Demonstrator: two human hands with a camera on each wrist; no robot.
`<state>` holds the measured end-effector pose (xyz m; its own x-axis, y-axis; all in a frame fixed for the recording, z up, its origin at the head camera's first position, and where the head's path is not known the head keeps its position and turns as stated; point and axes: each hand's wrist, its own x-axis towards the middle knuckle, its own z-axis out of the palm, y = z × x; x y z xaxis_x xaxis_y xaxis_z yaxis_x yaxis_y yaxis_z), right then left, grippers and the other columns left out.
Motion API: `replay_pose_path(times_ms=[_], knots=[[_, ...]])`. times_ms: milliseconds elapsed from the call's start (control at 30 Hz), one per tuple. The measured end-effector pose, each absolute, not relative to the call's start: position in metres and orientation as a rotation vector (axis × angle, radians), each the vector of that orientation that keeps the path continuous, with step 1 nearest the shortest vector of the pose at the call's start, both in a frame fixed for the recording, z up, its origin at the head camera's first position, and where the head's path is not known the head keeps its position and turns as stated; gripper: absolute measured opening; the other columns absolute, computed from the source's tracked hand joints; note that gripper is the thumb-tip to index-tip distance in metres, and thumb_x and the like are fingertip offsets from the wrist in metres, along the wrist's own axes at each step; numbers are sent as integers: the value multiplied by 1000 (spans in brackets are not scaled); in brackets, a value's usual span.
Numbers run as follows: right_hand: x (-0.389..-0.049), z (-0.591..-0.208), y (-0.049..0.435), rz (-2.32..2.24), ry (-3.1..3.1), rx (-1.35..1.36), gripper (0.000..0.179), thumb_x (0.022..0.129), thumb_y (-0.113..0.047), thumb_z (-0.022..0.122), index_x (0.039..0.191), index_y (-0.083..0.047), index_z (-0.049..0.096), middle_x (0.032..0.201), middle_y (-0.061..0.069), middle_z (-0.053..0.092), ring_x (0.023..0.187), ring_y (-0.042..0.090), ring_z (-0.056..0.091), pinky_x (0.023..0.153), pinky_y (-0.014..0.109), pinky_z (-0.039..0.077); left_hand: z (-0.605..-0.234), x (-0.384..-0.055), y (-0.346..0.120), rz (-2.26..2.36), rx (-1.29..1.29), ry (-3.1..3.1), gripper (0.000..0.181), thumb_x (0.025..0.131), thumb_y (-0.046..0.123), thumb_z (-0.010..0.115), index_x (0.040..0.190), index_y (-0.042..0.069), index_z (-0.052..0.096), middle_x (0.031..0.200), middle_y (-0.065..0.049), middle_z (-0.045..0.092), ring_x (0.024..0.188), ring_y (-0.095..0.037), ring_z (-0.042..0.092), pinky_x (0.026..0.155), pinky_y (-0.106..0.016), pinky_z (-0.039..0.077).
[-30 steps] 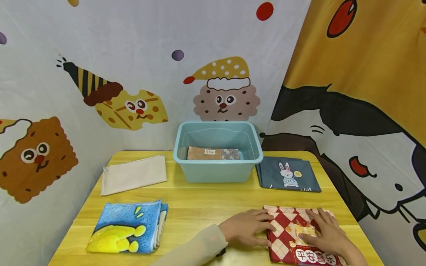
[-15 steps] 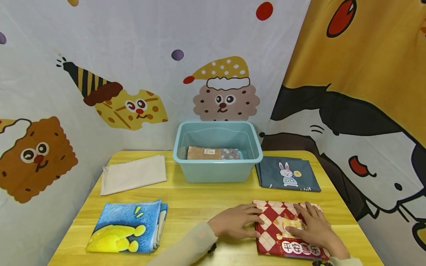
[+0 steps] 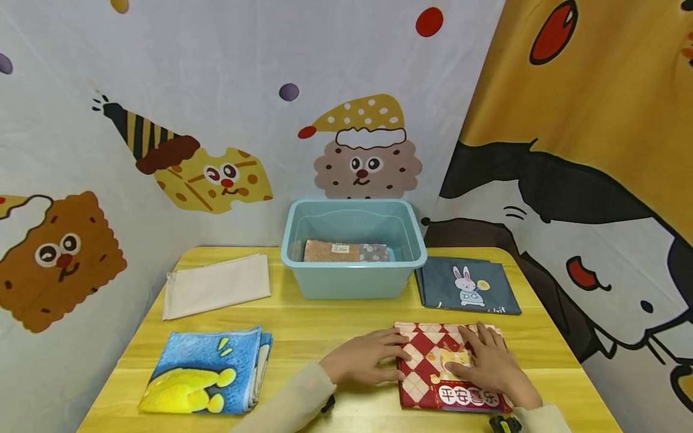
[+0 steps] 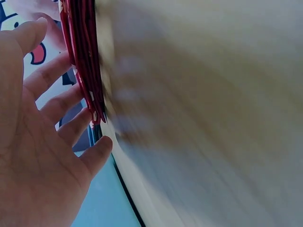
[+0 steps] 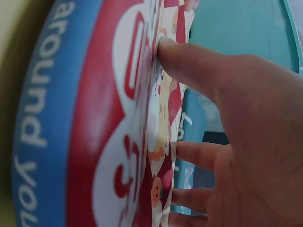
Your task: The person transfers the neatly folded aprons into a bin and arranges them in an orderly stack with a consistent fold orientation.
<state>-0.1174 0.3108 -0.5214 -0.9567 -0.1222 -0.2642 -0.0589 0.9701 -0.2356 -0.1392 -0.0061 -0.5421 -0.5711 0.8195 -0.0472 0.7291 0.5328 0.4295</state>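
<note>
A folded red-and-cream checked cloth (image 3: 419, 361) with a cartoon animal and white characters lies at the front right of the table. My left hand (image 3: 363, 359) is at its left edge, fingers spread and touching the edge. In the left wrist view the cloth's stacked red layers (image 4: 83, 56) stand beside the spread fingers. On the cloth's right part rests my right hand (image 3: 495, 364), palm down with fingers extended. The right wrist view has its thumb (image 5: 184, 56) on the printed face. Neither hand grips the cloth.
A blue-green tub (image 3: 354, 281) at the back holds a folded brown-and-grey patterned cloth (image 3: 330, 251). Right of it lies a dark folded cloth with a rabbit (image 3: 444, 282). A cream folded cloth (image 3: 216, 285) and a blue-and-yellow one (image 3: 203, 355) lie on the left.
The checked cloth has slid left and slightly away from me across the table. Both hands have moved along with it; the other cloths and the tub have stayed put.
</note>
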Motion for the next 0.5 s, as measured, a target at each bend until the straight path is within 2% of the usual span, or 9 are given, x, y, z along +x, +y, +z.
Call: replay_pose_path(times_ms=[500], knots=[[-125, -522, 284, -329, 2835, -170, 104, 78, -75, 70, 154, -8, 45, 158, 37, 31, 141, 69, 24, 101, 83, 34, -544, -143, -32, 576, 1266, 2573, 44, 104, 58, 47, 139, 36, 62, 163, 9, 42, 155, -19, 32, 126, -40, 31]])
